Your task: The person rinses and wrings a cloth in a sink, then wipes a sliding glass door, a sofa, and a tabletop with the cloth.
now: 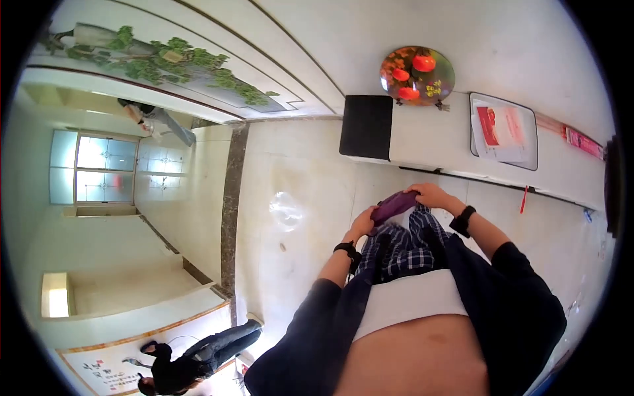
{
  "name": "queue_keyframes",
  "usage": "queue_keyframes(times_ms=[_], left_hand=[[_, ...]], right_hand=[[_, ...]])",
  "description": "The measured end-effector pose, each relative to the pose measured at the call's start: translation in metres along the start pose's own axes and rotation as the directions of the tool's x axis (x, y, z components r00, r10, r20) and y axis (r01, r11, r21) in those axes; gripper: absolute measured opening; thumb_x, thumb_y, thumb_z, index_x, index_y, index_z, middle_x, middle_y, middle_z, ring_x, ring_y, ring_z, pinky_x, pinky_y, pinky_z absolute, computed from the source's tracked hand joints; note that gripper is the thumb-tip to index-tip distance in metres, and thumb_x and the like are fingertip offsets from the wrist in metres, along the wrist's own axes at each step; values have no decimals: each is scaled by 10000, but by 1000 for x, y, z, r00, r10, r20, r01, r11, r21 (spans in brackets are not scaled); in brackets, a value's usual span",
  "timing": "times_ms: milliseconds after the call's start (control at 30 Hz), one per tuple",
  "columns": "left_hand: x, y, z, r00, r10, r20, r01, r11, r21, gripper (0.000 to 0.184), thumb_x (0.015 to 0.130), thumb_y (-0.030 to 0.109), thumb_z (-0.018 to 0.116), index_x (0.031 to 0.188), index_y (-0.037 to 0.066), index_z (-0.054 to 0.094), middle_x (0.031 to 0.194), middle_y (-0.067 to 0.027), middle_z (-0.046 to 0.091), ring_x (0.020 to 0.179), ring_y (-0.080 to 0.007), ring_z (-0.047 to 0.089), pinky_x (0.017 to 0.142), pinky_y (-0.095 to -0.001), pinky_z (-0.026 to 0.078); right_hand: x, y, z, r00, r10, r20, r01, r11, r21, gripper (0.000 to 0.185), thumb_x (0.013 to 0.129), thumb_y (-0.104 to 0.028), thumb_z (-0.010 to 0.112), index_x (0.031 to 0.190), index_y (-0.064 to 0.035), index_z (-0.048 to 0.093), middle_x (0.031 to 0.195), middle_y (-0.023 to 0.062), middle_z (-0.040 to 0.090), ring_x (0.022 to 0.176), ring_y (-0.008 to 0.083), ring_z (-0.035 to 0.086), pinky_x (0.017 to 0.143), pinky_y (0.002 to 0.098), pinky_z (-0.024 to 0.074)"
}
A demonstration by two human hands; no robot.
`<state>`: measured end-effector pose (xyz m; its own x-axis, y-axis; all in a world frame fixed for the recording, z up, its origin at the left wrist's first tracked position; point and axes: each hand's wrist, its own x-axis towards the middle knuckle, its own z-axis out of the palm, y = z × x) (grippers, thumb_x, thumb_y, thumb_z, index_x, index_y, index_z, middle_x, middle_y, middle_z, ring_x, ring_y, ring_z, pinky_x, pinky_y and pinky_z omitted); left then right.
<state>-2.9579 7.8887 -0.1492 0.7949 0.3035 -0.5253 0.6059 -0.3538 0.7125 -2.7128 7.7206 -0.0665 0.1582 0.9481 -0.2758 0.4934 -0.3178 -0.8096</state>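
Observation:
A purple cloth (395, 205) is stretched between my two hands in front of my lap. My left hand (362, 223) grips its left end, fingers closed. At the upper right end, my right hand (430, 196) is closed on the same cloth. Each wrist wears a black band. Just below the cloth is dark checked fabric (409, 256) over my legs. Part of the purple cloth is hidden behind my fingers.
A long white cabinet (432, 132) bears a black box (365, 127), a round decorative plate (436, 69) and a tray (474, 125) with papers. One person (198, 360) stands at lower left; another (165, 120) is by the far doorway. Pale floor (297, 171) lies ahead.

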Motion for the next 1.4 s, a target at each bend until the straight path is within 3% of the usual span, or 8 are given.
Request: queue_keyframes(times_ms=[133,267,467,667,967,1067,1267,1400], left_hand=[[-16,-2,-10,999,52,4,-52,999,15,479,711,-39,463,1166,101,510,1091,-186,584,1029,-360,540,858,-403,434],[-42,-18,-21,984,149,-101,-146,989,35,387,714,5,516,1094,73,541,1005,-206,597,967,-379,549,826,-415,434],[-127,-67,-44,937,90,-337,-112,993,-46,387,697,93,595,1067,31,501,1014,-199,558,991,-375,517,858,-410,425],[-197,-120,-41,667,179,-723,-214,976,45,425,686,223,694,1023,42,511,1146,-187,500,1048,-385,493,877,-427,426],[-302,-85,-101,486,-18,-874,-406,881,-244,476,753,136,629,1195,43,479,1144,-182,563,1057,-334,541,890,-378,425],[-291,-122,-96,576,-189,-795,-247,888,-389,350,788,134,578,1123,39,542,1063,-184,605,999,-334,574,863,-375,439],[-293,-150,-123,449,-329,-831,-148,890,-432,203,844,92,511,1024,42,588,913,-134,641,864,-253,609,768,-334,460],[-278,-180,-158,464,-439,-769,41,878,-477,233,861,208,506,1059,113,585,909,-143,642,866,-330,605,730,-377,471]], right_hand=[[-11,-53,1,984,177,3,-175,968,182,397,718,-48,432,1077,-77,600,984,127,638,902,241,606,788,339,471],[3,-58,46,979,-60,-195,102,972,211,384,729,-31,427,1070,-49,602,973,120,635,903,217,603,822,301,464],[28,-176,98,991,-115,-61,126,965,231,321,806,-68,460,1100,-89,587,977,117,636,900,249,607,812,319,463],[54,-280,153,940,-299,167,282,952,116,287,860,-76,467,1124,-106,575,955,130,639,828,274,612,744,331,466],[83,-396,205,759,-550,349,500,835,228,278,880,-53,436,1126,-51,567,938,125,641,829,251,609,772,324,462],[108,-412,217,741,-582,335,544,813,209,264,873,-62,462,1113,-67,571,863,140,625,776,273,597,715,334,462],[188,-411,192,732,-591,339,680,670,-300,215,835,-127,547,1040,-87,597,767,130,606,712,304,587,626,385,464],[215,-464,94,770,-632,92,638,757,-141,211,803,-80,594,1013,-75,613,742,100,598,630,191,572,570,294,466]])
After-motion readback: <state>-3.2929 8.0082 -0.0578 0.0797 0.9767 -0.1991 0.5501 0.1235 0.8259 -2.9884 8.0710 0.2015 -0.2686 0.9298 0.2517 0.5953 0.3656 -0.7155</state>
